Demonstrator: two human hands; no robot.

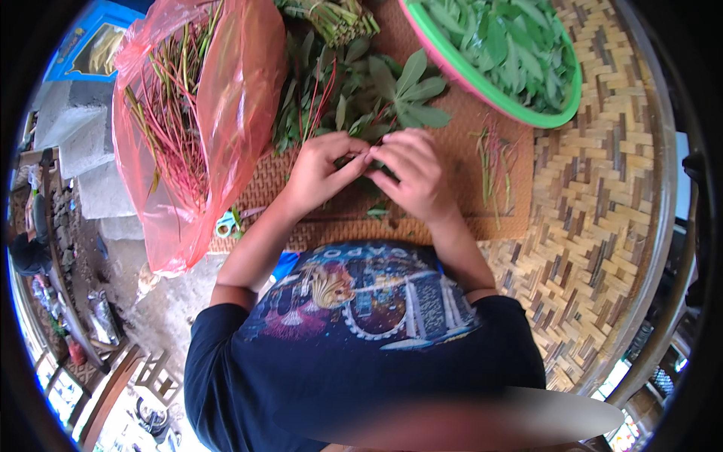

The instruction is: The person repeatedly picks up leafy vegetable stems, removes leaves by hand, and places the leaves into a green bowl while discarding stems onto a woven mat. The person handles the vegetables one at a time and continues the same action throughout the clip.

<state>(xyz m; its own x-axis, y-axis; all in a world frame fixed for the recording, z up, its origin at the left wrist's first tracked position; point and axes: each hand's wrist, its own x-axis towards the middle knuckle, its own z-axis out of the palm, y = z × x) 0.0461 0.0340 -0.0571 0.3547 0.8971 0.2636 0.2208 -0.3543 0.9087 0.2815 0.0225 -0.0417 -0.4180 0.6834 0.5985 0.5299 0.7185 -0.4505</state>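
Observation:
My left hand (325, 169) and my right hand (411, 172) meet at the fingertips over a woven mat (260, 189). Thumbs and forefingers pinch together on what looks like a cassava leaf stem, mostly hidden by the fingers. Just beyond them lies a heap of green cassava leaves (350, 107) with red stalks, one broad leaf (415, 90) spreading out at the right. To the left, a translucent red plastic bag (240, 96) holds many bare red and green stalks (175, 118). Small leaf scraps (377, 212) lie on the mat below my hands.
A green-rimmed basin (551, 120) full of picked leaves (508, 51) stands at the far right. Some loose stalks (494, 169) lie on the mat's right side. Light-blue-handled scissors (227, 224) lie by the bag. A bundle of cut stems (339, 22) is at the back. Woven bamboo (593, 226) extends rightward.

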